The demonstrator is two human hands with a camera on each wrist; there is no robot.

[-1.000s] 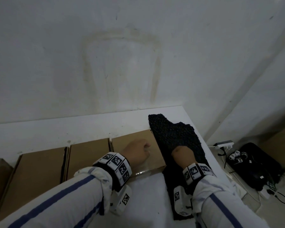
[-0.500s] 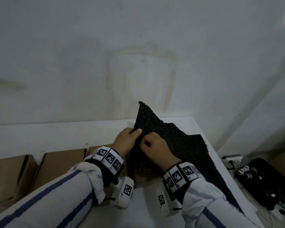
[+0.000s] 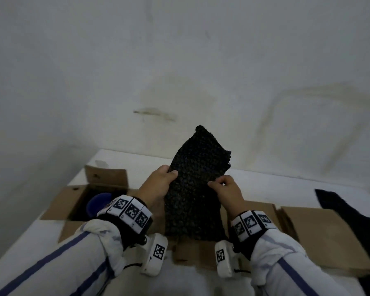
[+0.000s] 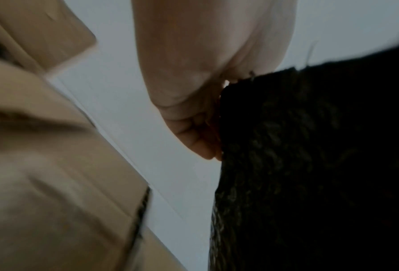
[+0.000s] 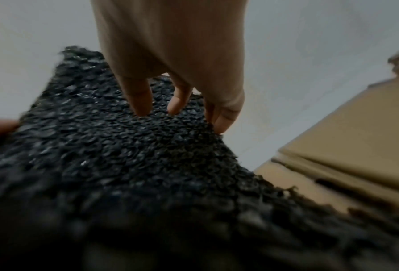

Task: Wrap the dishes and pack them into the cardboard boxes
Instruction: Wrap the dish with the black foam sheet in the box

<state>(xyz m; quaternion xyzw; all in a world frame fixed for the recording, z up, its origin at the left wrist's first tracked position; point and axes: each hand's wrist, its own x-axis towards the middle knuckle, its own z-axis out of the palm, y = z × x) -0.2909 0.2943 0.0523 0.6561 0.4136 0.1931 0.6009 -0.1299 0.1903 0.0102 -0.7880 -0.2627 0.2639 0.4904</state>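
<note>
A black, pebbly sheet of wrapping material, bearing no legible writing, is held upright above flattened cardboard boxes, its edges pinched by the left hand and right hand.

Left hand and right hand gripping black wrap

— What is different now?

— A second ago the black bumpy sheet lay flat at the right end of the table. The left hand sat on a closed box and the right hand pressed the sheet. Now both hands pinch its sides and hold it up in the air.

— Anything else?

— The view has turned left. An open box with a blue dish inside shows now.
</note>
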